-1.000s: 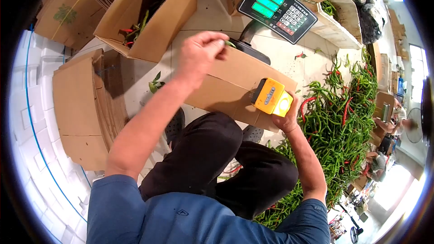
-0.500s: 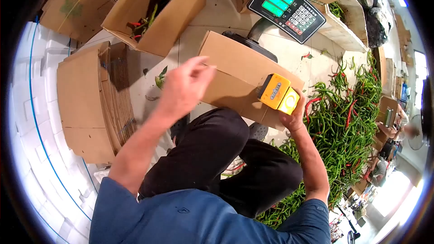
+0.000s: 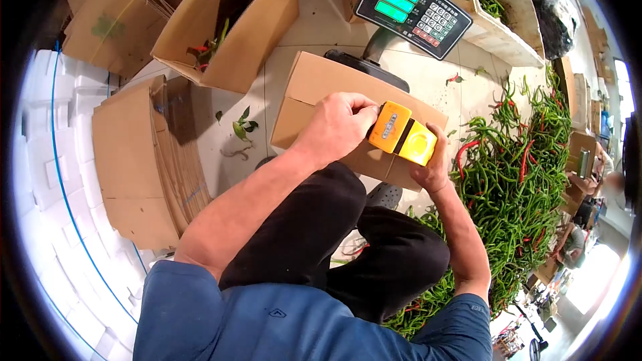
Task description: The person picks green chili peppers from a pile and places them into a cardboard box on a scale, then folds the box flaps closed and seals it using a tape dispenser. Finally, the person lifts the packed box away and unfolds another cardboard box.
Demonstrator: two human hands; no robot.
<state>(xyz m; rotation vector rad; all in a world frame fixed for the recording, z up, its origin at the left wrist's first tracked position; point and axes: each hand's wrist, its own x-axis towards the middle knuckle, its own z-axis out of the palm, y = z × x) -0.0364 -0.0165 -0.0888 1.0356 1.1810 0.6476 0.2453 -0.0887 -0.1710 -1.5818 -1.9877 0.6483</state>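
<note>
My right hand (image 3: 433, 160) grips an orange-and-yellow boxy device (image 3: 396, 130) from its yellow end, above a closed cardboard box (image 3: 314, 103). The device has a label on its orange part; its exact kind is unclear. My left hand (image 3: 342, 124) is closed, with thumb and fingers pinched together at the dark end of the device. What lies between those fingertips is hidden. Beneath both hands, the cardboard box rests in front of a scale with a lit green display (image 3: 411, 10).
Green and red chili peppers (image 3: 511, 194) form a large heap on the right. An open cardboard box (image 3: 251, 40) with a few peppers stands at the upper left. Flattened cartons (image 3: 134, 160) lean beside white foam boxes (image 3: 63, 154). Another person (image 3: 605, 167) is at the far right.
My left hand has moved right and down to the dark end of the device, its fingers now pinched. My right hand still holds the device, which has turned and shifted slightly left.
</note>
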